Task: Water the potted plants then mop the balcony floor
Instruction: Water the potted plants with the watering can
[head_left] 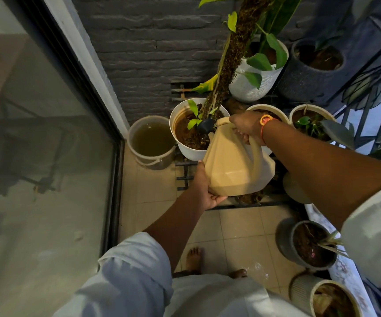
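While the right hand (244, 128) gripped the handle of the tan watering can (235, 165) and the left hand (204, 186) cupped its base, its dark spout tipped past the rim of the white pot (188, 154) at eleven o'clock. A bucket (153, 162) stood just beside that pot, at nine. Open floor tiles (237, 227) lay at six, edged by the glass door (47, 133) and a grey pot (284, 239).
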The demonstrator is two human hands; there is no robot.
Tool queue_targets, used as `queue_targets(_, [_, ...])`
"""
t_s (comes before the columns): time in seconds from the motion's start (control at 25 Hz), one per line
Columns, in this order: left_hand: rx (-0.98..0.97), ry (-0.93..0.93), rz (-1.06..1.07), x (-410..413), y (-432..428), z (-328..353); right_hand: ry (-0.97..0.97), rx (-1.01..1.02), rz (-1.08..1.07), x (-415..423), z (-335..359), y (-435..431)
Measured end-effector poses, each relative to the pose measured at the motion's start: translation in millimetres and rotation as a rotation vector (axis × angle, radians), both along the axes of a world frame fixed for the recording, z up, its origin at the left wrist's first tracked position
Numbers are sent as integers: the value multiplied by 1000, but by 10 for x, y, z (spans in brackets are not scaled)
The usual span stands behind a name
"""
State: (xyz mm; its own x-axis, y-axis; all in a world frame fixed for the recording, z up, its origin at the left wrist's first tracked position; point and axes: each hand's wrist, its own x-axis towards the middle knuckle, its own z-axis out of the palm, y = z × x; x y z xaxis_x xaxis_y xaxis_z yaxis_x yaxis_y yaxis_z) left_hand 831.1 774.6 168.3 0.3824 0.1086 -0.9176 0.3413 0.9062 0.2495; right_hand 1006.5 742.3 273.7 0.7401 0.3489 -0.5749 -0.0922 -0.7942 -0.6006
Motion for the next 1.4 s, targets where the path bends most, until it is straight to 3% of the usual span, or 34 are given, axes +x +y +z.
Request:
queue_targets(0.84, [23, -5, -28, 61, -77, -135, -28, 5, 3, 97, -109, -200])
queue_targets(1.04, [59, 12, -40, 37, -157, -216, -234, -116, 120, -6, -284, -436])
queue_targets(1.4, [104, -5, 30, 72, -480, -449, -285, 46, 148, -242, -568, -1168])
